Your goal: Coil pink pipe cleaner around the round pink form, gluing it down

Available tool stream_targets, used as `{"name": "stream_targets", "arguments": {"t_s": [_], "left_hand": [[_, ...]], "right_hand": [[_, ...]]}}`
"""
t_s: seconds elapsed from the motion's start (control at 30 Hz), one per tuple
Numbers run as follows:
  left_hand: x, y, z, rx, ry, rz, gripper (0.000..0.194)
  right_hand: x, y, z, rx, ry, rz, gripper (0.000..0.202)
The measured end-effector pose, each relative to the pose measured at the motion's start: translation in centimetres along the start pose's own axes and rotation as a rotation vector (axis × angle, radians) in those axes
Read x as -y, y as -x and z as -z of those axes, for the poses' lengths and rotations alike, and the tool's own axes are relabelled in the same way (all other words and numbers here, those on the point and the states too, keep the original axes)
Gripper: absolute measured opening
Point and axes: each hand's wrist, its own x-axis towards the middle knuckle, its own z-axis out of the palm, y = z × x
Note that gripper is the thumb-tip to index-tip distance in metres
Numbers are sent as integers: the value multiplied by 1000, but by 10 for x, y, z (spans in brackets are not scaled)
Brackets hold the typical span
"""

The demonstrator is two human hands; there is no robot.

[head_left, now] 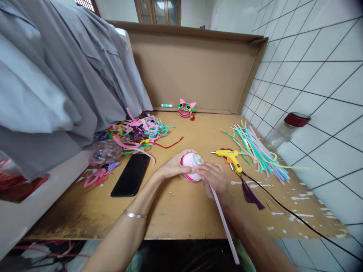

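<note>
Between my hands is a rounded ball [190,160] wound with pale pink pipe cleaner, with a darker pink band round its lower edge and a clear, shiny patch at the upper right. My left hand [173,164] is wrapped round its left side. My right hand [214,176] pinches a lilac-pink pipe cleaner [224,223] against the ball's right side; its long free end hangs down toward the table's front edge. My right fingertips are partly hidden. A yellow glue gun [230,156] lies just right of my right hand, its nozzle pointing left.
Loose pipe cleaners [259,151] lie at the right; a tangled heap [147,130] is at the left. A black phone [131,175] lies by my left forearm. A pink-eared figure [185,108], a purple tassel [252,194] and a red-lidded jar [286,128] stand or lie around.
</note>
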Motion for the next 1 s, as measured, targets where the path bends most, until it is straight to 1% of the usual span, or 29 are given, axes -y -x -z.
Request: {"name": "stream_targets", "arguments": {"t_s": [0.07,0.2,0.27,0.37,0.47,0.53,0.6,0.8,1.0], "left_hand": [[-1,1,0,6,0,8,67],[-5,3,0,0,7,38,63],[-3,3,1,-7,-5,30,59],[6,-1,1,-27,41,-15,50],[21,-7,0,-37,158,-48,51],[29,-11,-1,-53,181,-49,52],[32,-12,-1,-75,175,-50,53],[24,-9,-4,-99,124,-52,54],[18,-8,-6,-117,93,-62,53]], "right_hand": [[1,-1,0,13,0,8,21],[2,-2,-2,-47,10,16,21],[3,-2,-2,-52,15,40,21],[2,-1,-2,-13,33,72,22],[1,0,-1,7,49,81,23],[1,0,-1,17,53,81,23],[1,1,0,24,60,80,23],[5,1,2,68,81,84,25],[5,-1,2,67,89,88,25]]}}
